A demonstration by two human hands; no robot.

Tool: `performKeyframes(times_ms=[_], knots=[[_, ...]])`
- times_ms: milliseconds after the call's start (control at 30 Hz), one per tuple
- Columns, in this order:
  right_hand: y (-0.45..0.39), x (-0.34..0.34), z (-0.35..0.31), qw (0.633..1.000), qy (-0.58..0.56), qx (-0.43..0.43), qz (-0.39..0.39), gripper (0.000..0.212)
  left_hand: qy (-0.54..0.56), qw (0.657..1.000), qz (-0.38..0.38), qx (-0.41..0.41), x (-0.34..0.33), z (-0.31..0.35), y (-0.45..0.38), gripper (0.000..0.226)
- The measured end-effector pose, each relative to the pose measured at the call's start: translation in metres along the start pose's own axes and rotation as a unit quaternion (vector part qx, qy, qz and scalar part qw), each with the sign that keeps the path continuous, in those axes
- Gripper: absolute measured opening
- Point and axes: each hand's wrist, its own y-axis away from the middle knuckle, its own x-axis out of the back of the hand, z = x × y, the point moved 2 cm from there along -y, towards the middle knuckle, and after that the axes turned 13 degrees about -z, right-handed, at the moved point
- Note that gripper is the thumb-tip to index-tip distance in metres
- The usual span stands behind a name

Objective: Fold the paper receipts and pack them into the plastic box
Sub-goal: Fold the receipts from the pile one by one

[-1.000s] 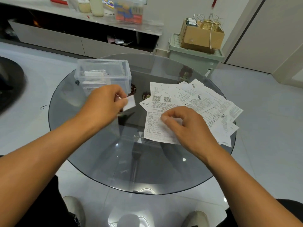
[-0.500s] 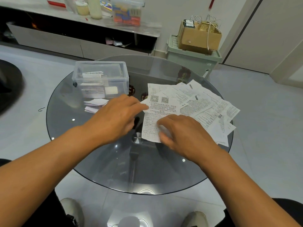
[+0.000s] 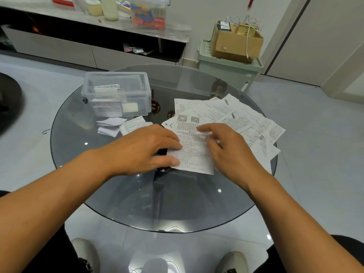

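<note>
In the head view, the print on the top receipt (image 3: 190, 152) is too blurred to read, and both hands cover part of it. The left hand (image 3: 141, 150) lies flat on its left edge, fingers nearly straight and tips pressing the paper; the thumb rests at the lower left corner. The right hand (image 3: 226, 148) is over the right side, fingers loosely bent with tips on the paper; whether it pinches the sheet cannot be told. That receipt lies near the table's (image 3: 118, 194) centre, atop a fanned pile (image 3: 242, 119) reaching the right edge. The box (image 3: 116, 93) stands open toward the far left edge, its contents dim through the wall. Folded receipts (image 3: 111, 126) lie just before it, apart from the fingers.
</note>
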Motion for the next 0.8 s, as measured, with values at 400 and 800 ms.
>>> performKeyframes(times_ms=[400, 800], knots=[[-0.002, 0.013, -0.006, 0.904, -0.413, -0.107, -0.035, 0.052, -0.058, 0.997, -0.041, 0.030, -0.005, 0.007, -0.001, 0.102], [-0.004, 0.009, 0.005, 0.998, 0.037, 0.051, -0.025, 0.003, -0.007, 1.000, -0.025, 0.006, -0.004, 0.004, 0.002, 0.100]])
